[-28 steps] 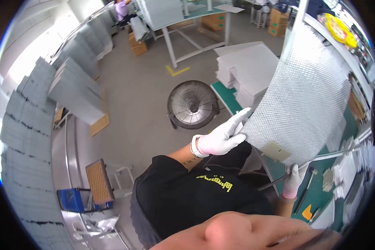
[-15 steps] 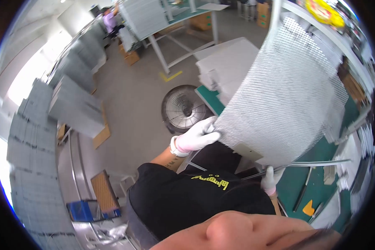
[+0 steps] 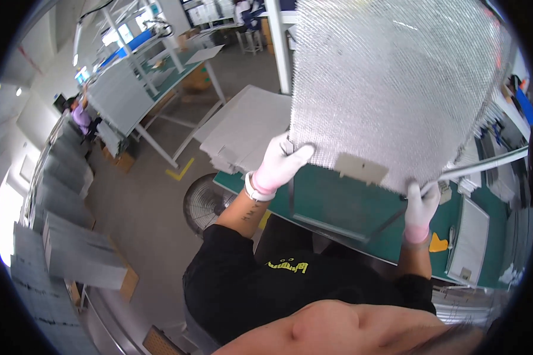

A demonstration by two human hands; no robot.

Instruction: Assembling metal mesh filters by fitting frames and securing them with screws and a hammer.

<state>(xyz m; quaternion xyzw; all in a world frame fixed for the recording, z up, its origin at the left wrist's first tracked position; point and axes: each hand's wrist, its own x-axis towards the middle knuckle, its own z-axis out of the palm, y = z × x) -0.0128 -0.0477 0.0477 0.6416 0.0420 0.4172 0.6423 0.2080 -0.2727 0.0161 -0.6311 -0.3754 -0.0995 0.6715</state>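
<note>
A workshop with a grey floor spreads out around me. At nine o'clock a yellow corner mark (image 3: 180,170) is on the floor, and further out, toward ten, a person in a lilac top (image 3: 81,119) is beside another workbench. Stacks of grey panels (image 3: 77,245) stand at eight o'clock, and a round black fan (image 3: 205,206) sits closer in on that same bearing.

My green-topped table (image 3: 314,182) runs from the middle of my view out past four o'clock. A pile of white sheets (image 3: 249,124) lies near twelve.

The silvery mesh sheet (image 3: 391,89) fills everything from twelve to two o'clock, raised above the table, its lower edge toward me. My left hand (image 3: 281,163) grips its lower left corner near the centre of my view, thumb on the near face, fingers mostly hidden behind. My right hand (image 3: 421,211), between three and four, is curled at the lower right corner; whether I pinch only the mesh there or also the metal bar (image 3: 485,167) passing beside it, I cannot tell. Both hands wear white gloves with pink cuffs.

A beige patch (image 3: 361,168) shows on the sheet's lower edge between my hands. At four o'clock an orange piece (image 3: 437,242) lies just beside a white panel (image 3: 471,236).
</note>
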